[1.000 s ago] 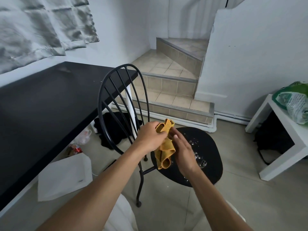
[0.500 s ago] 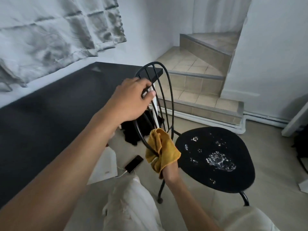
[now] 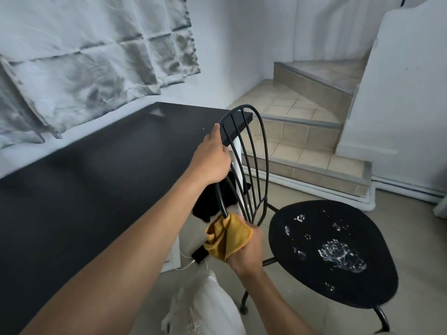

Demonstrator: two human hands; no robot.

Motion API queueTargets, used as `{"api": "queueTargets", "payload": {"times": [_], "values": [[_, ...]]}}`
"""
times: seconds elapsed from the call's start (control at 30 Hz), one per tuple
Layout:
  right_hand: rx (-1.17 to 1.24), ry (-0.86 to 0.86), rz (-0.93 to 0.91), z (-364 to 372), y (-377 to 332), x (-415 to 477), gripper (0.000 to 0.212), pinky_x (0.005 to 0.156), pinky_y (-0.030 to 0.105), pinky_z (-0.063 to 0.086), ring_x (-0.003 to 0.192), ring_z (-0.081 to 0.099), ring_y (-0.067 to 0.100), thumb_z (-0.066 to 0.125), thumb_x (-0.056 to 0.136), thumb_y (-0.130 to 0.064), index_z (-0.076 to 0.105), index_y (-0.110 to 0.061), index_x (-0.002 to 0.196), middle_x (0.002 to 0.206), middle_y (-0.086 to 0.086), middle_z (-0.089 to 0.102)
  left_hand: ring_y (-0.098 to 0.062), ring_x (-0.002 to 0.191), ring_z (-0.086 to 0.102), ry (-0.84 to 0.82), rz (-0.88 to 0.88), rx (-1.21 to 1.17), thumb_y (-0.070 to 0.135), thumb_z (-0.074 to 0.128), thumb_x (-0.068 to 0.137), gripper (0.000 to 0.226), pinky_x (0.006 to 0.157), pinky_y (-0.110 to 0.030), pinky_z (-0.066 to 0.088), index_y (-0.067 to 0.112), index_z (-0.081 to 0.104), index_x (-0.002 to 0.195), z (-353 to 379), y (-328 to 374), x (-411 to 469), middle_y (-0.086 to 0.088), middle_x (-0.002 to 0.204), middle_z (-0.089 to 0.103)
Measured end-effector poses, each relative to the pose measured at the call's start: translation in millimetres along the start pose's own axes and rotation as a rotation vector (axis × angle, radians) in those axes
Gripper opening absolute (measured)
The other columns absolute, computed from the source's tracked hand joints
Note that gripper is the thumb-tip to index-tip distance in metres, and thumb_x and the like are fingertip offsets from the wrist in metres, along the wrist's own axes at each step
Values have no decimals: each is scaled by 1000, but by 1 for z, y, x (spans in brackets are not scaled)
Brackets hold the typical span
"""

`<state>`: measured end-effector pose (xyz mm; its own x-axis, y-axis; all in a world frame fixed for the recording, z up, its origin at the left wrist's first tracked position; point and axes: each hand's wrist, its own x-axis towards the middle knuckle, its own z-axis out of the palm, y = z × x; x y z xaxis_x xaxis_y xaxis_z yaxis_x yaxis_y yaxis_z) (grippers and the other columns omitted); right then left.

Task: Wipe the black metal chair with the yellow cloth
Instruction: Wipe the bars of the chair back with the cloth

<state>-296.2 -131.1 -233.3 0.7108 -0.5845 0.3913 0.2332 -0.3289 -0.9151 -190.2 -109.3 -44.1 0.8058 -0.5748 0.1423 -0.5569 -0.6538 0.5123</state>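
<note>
The black metal chair stands in the middle, its arched wire backrest to the left and its round seat to the right, with water droplets and a foamy puddle on the seat. My left hand grips the left rail of the backrest near the top. My right hand holds the bunched yellow cloth wrapped around the bottom of that same rail, where the spokes meet.
A black tabletop runs along the left, close to the chair's back. A phone on a white cable lies on the floor under the cloth. Tiled steps rise behind the chair. Grey fabric hangs at upper left.
My left hand let go of the cloth and took hold of the backrest rail. My right hand carried the cloth down to the base of the rail. The view shifted left and closer.
</note>
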Motion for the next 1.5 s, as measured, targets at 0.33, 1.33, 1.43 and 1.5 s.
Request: {"api": "queueTargets", "payload": {"times": [0.33, 1.33, 1.43, 1.5], "values": [[-287, -23, -231, -1, -52, 10, 56, 42, 24, 42, 49, 52, 9, 20, 99, -65, 50, -20, 84, 62, -9, 52, -19, 64, 56, -84, -12, 71, 21, 34, 99, 45, 54, -32, 40, 14, 15, 139, -14, 4, 20, -13, 100, 58], [-192, -385, -114, -21, -65, 39, 36, 63, 41, 52, 63, 59, 19, 35, 95, -57, 51, -29, 80, 70, -1, 61, -38, 102, 63, 67, -118, 87, 21, 29, 95, 57, 81, -46, 56, 34, 18, 150, 6, -2, 47, -13, 113, 66], [-160, -311, -53, -11, -87, 51, 36, 57, 36, 48, 59, 56, 16, 39, 99, -49, 50, -25, 74, 65, -3, 57, -34, 85, 67, 53, -125, 100, 22, 29, 97, 56, 72, -43, 58, 33, 16, 150, 4, 1, 44, -12, 111, 67], [-246, -162, -143, -4, -81, 40, 34, 45, 23, 39, 48, 47, 5, 38, 98, -50, 48, -24, 78, 59, -10, 49, -33, 85, 68, 58, -121, 115, 25, 29, 97, 55, 72, -43, 59, 35, 16, 149, 2, 2, 42, -15, 119, 64]]}}
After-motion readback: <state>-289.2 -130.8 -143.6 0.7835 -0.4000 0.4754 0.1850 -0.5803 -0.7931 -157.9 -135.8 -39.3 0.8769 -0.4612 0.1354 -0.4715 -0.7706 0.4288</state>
